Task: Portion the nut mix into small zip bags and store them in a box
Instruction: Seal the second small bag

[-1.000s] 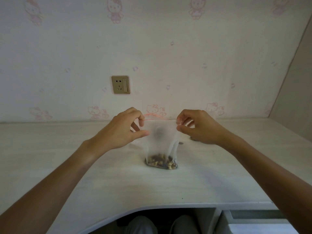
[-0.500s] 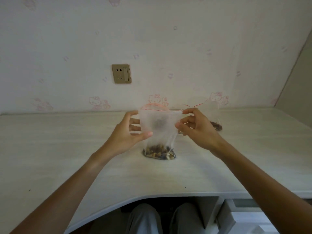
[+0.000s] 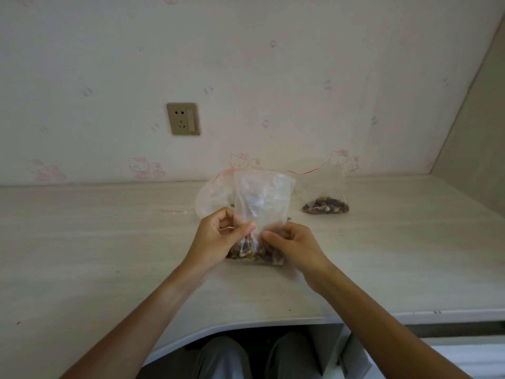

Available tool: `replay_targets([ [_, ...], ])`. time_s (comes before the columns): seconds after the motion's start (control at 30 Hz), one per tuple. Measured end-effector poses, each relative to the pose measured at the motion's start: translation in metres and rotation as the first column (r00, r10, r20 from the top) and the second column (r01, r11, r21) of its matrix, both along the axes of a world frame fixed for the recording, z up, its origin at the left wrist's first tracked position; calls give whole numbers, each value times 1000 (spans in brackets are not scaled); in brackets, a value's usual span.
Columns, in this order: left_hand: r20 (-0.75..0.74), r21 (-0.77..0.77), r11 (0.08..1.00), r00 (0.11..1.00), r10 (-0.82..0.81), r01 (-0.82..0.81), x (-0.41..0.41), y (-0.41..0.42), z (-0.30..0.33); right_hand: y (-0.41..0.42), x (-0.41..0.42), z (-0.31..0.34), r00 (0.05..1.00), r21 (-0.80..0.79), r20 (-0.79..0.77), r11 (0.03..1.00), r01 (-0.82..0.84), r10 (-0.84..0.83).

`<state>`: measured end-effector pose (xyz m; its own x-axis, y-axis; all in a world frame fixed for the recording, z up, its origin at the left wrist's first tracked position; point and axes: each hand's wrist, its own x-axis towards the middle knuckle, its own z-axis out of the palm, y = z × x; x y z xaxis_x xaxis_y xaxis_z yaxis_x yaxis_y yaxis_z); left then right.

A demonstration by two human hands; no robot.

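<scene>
A small clear zip bag stands upright on the pale desk, with brown nut mix in its bottom. My left hand pinches the bag's lower left side just above the nuts. My right hand grips its lower right side. Behind it lies a larger crumpled clear bag with a red strip. A second small zip bag with nuts in it stands to the right by the wall, with a red zip line at its top.
The desk's curved front edge runs above my knees. A wall socket sits on the patterned wall behind. A side wall closes the right end. A white drawer unit is at the lower right.
Both hands slid down from the bag's top edge to just above the nuts. The camera tilted down, which brought the second nut bag and the crumpled bag into view.
</scene>
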<state>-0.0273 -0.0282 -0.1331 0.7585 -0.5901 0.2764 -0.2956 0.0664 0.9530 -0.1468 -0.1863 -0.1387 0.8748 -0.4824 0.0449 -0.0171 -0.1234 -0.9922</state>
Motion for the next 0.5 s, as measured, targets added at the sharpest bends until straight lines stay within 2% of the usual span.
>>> replay_targets([
  [0.13,-21,-47,998,999,-37,36,-11,-24,-5,-20,-16,4,991,84,47,989,124,-129],
  [0.2,16,-29,998,998,-58,59,-13,-37,-12,-40,-24,8,969,90,70,969,230,-236],
  [0.3,230,117,988,965,-130,105,-15,-48,-29,-80,-31,14,914,50,105,920,389,-393],
  [0.4,477,325,942,845,-242,87,-16,-49,-43,-114,-30,12,879,-12,114,884,466,-462],
  [0.5,598,418,907,735,-319,53,-14,-47,-46,-132,-17,-1,881,-70,75,879,471,-467],
])
